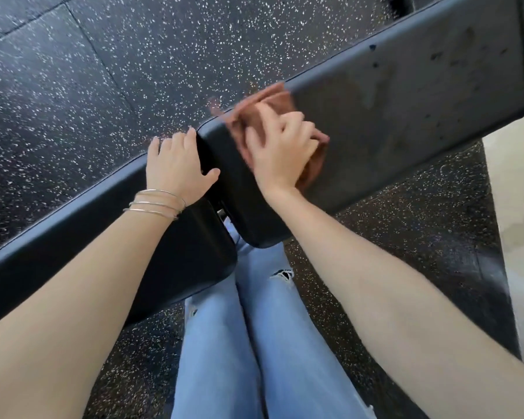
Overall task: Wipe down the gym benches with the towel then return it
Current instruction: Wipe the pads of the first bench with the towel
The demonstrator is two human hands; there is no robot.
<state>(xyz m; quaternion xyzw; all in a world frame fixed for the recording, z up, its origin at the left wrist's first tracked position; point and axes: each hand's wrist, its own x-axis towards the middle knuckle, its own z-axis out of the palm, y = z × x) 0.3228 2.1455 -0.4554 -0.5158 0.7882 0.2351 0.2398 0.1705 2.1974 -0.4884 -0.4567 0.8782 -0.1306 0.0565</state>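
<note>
Head view, right hand point(280, 152) pressing towel point(273, 116) at bench point(406, 116) edge, left hand point(176, 164) spread flat.

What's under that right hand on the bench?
A crumpled brown towel lies under the right hand, pressed onto the black bench pad. The towel's middle and the pad beneath it are covered.

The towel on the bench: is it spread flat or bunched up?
Bunched up. The brown towel sits crumpled in folds under the right hand on the black bench pad, blurred.
</note>
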